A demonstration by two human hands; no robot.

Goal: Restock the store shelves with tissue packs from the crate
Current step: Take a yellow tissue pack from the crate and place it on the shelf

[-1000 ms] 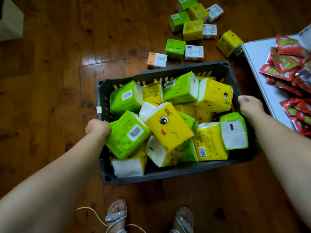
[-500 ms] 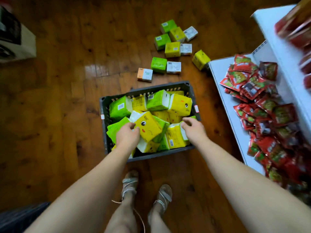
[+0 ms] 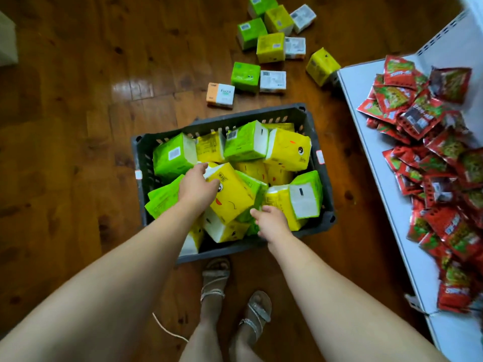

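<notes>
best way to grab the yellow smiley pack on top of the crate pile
Grip the yellow pack across its two long sides, coming from above. It lies tilted, face up, on top of the pile in the crate, no pack on it; the left hand touches its upper-left edge, the right hand hangs near its lower-right.

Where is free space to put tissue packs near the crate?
Free: the shelf strip between its left edge and the snack bags; the floor left of the crate. Crowded: the shelf's right side, and loose packs beyond the crate.
</notes>
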